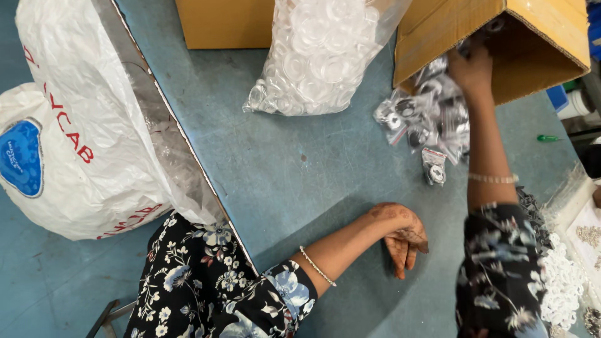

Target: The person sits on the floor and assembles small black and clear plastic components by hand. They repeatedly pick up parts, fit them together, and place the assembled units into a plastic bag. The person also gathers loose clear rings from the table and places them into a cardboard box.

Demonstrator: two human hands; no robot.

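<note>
Your right hand [472, 69] is up at the mouth of the tipped cardboard box [538, 44]. It reaches in among the small shiny packets [432, 119] that spill out of the box onto the blue table [282, 169]. Your fingers are hidden in the packets and the box's shadow, so I cannot tell if they are shut on a packet or spread out. A thin bracelet [493, 178] sits on that wrist.

Your left hand [404, 235] rests on the table, near you. It is loose and holds nothing. The fingers curl a little and point down toward you. It has dark patterns drawn on it, and a thin bracelet [316, 266] is on that arm too.

The pile of packets lies just past your left hand, between it and the box. One packet lies at the near edge of the pile.

A clear bag of round clear rings [319, 56] sits on the table beside the box. A second cardboard box [225, 22] stands behind it. On your left a big white sack [75, 125] fills a box with a shiny lining [169, 144]. On your far right is a heap of little white pieces [563, 281].
</note>
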